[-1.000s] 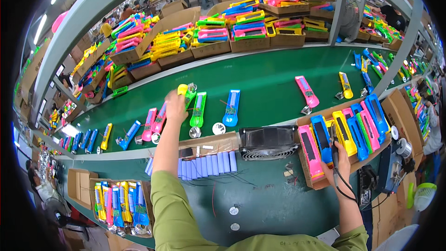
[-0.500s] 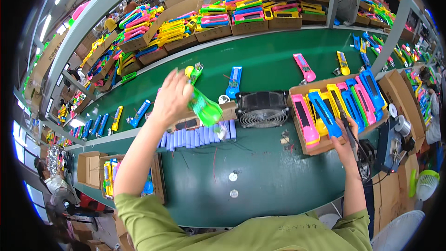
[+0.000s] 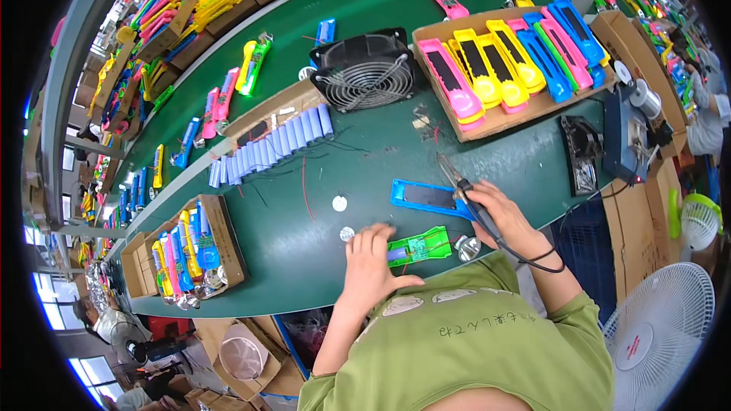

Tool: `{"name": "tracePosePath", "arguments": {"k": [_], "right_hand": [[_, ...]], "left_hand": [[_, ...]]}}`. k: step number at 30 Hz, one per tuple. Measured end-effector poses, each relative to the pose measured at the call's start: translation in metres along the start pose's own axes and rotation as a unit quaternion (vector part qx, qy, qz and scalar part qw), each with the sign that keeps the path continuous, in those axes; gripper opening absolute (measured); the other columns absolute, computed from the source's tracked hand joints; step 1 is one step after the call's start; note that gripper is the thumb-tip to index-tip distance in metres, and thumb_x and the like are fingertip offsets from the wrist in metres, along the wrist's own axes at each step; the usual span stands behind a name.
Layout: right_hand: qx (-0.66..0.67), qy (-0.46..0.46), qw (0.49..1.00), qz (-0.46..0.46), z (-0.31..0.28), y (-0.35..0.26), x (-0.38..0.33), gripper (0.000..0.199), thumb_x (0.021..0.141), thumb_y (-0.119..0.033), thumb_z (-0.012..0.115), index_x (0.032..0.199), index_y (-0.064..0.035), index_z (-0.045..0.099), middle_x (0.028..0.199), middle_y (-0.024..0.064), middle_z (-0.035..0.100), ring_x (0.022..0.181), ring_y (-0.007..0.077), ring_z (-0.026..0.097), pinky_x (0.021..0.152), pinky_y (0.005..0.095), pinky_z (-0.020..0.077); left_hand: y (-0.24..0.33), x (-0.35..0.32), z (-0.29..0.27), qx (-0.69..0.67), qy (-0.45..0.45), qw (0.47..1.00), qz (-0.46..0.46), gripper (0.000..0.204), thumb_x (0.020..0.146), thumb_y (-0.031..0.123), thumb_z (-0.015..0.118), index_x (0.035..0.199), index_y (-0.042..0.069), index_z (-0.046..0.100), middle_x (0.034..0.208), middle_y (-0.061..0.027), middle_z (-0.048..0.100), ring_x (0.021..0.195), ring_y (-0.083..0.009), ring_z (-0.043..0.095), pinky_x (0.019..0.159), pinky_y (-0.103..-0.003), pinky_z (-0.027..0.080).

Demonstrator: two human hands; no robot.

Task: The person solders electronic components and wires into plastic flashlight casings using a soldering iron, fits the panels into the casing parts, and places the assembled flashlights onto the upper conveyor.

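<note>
A green plastic housing [image 3: 428,245] lies open side up near the table's front edge, with a circuit board and a purple cylindrical cell inside. My left hand [image 3: 369,266] is at its left end, thumb spread away from the fingers. A round silver lamp part [image 3: 467,247] sits by its right end. My right hand [image 3: 499,217] is closed around a soldering iron [image 3: 478,209], tip pointing away and to the left. Just beyond the green housing is a blue housing [image 3: 426,196] with a dark panel, its right end at my right fingers and partly hidden.
A row of purple cells [image 3: 278,148] with wires lies beyond, beside a black fan [image 3: 365,72]. A carton [image 3: 476,133] of coloured housings stands far right, near a soldering station [image 3: 628,141]. Another filled carton [image 3: 228,236] is at left. Two pale discs [image 3: 339,203] lie mid-table.
My left hand has come back from the far side, and the green housing now lies near me. My right hand, with the iron, has left the carton; the blue housing is now on the table.
</note>
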State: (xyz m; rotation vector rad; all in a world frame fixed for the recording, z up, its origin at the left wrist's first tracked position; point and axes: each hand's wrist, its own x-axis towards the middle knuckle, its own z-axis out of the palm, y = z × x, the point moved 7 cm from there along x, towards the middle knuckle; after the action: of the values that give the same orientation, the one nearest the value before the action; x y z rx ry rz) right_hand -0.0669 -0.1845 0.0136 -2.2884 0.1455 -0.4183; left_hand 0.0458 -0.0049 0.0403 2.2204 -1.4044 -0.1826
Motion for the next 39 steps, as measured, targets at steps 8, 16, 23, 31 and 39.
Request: {"name": "tracePosePath", "arguments": {"k": [8, 16, 23, 31, 39], "right_hand": [[-0.033, 0.123, 0.99, -0.066, 0.005, -0.001, -0.027, 0.058, 0.062, 0.002, 0.064, 0.116, -0.005, 0.045, 0.103, 0.0147, 0.059, 0.098, 0.0303, 0.056, 0.103, 0.0535, 0.0251], [-0.009, 0.087, 0.994, -0.066, 0.014, 0.008, -0.03, 0.05, 0.07, 0.0, 0.062, 0.117, -0.0056, 0.045, 0.105, 0.0135, 0.06, 0.088, 0.0277, 0.061, 0.101, 0.0494, 0.0306], [0.141, -0.014, 0.989, -0.044, 0.03, 0.008, -0.021, 0.041, 0.074, 0.001, 0.059, 0.114, -0.0063, 0.05, 0.11, 0.0173, 0.058, 0.098, 0.0355, 0.058, 0.081, 0.0361, 0.0477], [0.074, 0.065, 0.991, -0.094, 0.005, -0.036, -0.006, 0.026, 0.069, -0.018, 0.073, 0.089, -0.0049, 0.063, 0.078, 0.0073, 0.065, 0.075, 0.0219, 0.064, 0.086, 0.0449, 0.046], [0.484, 0.13, 0.82, 0.277, 0.061, 0.02, -0.01, 0.014, 0.08, -0.002, 0.062, 0.092, 0.0037, 0.055, 0.076, 0.0091, 0.061, 0.063, 0.0113, 0.062, 0.053, 0.0208, 0.05]], "left_hand": [[0.048, 0.029, 0.037, 0.031, -0.041, 0.991, 0.123, 0.03, 0.068, 0.01, 0.067, 0.097, 0.008, 0.061, 0.1, -0.0086, 0.054, 0.097, -0.0244, 0.049, 0.082, -0.038, 0.037], [0.037, 0.017, 0.044, -0.286, 0.035, 0.956, 0.061, 0.015, 0.074, -0.004, 0.061, 0.088, 0.001, 0.063, 0.098, -0.0107, 0.056, 0.082, -0.0237, 0.057, 0.08, -0.035, 0.045], [-0.048, -0.021, 0.023, -0.596, 0.226, 0.735, -0.233, 0.012, 0.076, -0.003, 0.063, 0.087, 0.0, 0.065, 0.091, -0.009, 0.059, 0.08, -0.0202, 0.059, 0.079, -0.032, 0.047], [-0.029, 0.012, 0.002, 0.083, -0.009, 0.996, -0.004, 0.006, 0.066, 0.006, 0.064, 0.071, 0.008, 0.064, 0.069, -0.0035, 0.056, 0.077, -0.0239, 0.05, 0.068, -0.036, 0.04], [-0.036, 0.022, 0.019, 0.085, -0.082, 0.993, -0.021, 0.002, 0.067, 0.01, 0.063, 0.069, 0.01, 0.065, 0.069, -0.0046, 0.056, 0.076, -0.0248, 0.051, 0.069, -0.036, 0.042]]}}
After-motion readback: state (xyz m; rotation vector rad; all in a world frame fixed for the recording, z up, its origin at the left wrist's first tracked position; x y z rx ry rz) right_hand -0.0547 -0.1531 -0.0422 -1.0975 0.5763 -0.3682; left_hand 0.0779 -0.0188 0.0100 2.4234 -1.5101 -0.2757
